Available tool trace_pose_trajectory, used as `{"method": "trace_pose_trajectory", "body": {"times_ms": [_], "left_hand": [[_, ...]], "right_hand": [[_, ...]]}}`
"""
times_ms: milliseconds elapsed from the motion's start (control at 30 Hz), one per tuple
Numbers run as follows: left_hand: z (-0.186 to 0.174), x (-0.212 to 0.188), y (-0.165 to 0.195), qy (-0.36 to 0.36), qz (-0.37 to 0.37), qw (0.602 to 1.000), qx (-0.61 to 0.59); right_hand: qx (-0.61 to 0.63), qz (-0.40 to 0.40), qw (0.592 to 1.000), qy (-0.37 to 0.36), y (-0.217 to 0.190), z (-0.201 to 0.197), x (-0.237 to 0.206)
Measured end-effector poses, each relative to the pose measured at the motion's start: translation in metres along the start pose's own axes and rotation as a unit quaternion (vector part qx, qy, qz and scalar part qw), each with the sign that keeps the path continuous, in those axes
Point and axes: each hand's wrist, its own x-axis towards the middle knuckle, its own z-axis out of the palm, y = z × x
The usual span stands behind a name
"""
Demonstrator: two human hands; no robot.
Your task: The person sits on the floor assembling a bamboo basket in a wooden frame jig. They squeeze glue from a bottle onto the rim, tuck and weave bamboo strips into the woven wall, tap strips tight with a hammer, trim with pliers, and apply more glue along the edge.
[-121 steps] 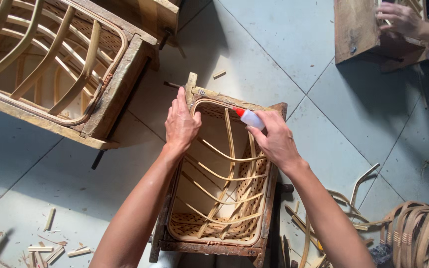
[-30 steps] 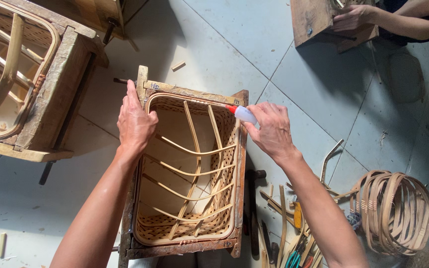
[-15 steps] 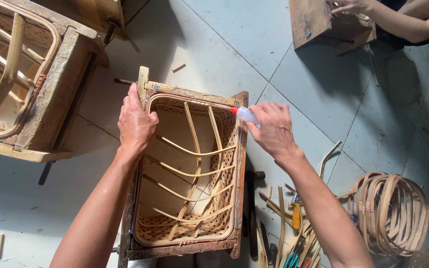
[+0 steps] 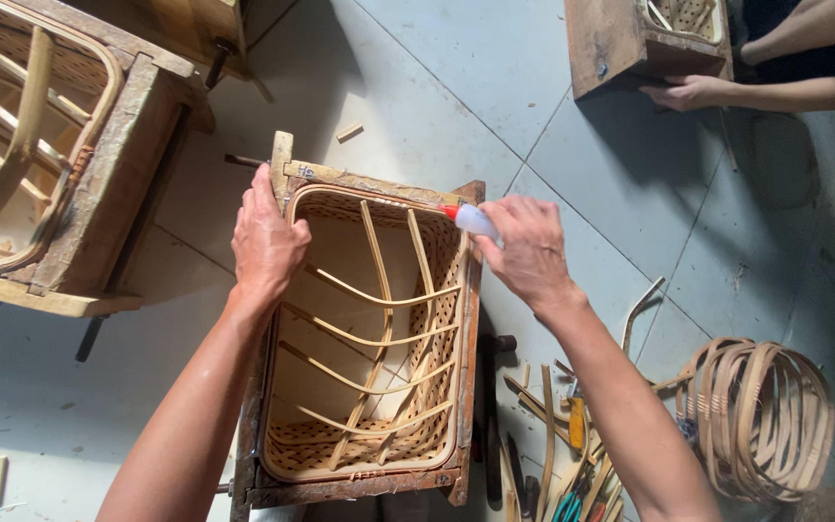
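A woven rattan basket (image 4: pixel 369 425) sits inside a rectangular wooden mould frame (image 4: pixel 466 348) on the tiled floor, with several bent rattan strips crossing its opening. My left hand (image 4: pixel 268 242) presses down on the frame's left rim near the far corner. My right hand (image 4: pixel 529 251) holds a small white glue bottle (image 4: pixel 471 219) with a red tip, the tip touching the basket's rim at the far right corner.
A larger wooden frame with a rattan basket (image 4: pixel 41 164) stands at the left. Coiled rattan strips (image 4: pixel 761 416) and several hand tools (image 4: pixel 553 454) lie at the right. Another person's hand (image 4: pixel 693 92) rests on a wooden mould (image 4: pixel 620 43) at the top right.
The red tip of the glue bottle has slid a little left along the far rim. The other person's hand has moved down to the front of their mould.
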Motion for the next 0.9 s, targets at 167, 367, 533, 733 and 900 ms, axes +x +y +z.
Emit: {"method": "trace_pose_trajectory", "body": {"times_ms": [167,367,533,733,900], "left_hand": [[0.000,-0.003,0.000,0.016,0.019,1.000,0.002],[0.000,-0.002,0.002,0.018,0.015,1.000,0.006],[0.000,-0.002,0.001,0.019,0.019,1.000,0.007],[0.000,-0.003,0.002,0.023,0.025,0.999,-0.003],[-0.001,-0.004,0.002,0.015,0.020,1.000,0.001]], "right_hand": [[0.032,0.041,0.998,0.020,0.013,-0.012,-0.021],[0.020,0.030,0.999,0.007,0.010,-0.006,-0.021],[-0.004,0.017,1.000,0.013,0.009,-0.007,-0.018],[-0.032,0.003,0.999,0.018,0.015,-0.007,-0.026],[0.012,0.109,0.994,-0.018,0.024,-0.001,-0.051]]}}
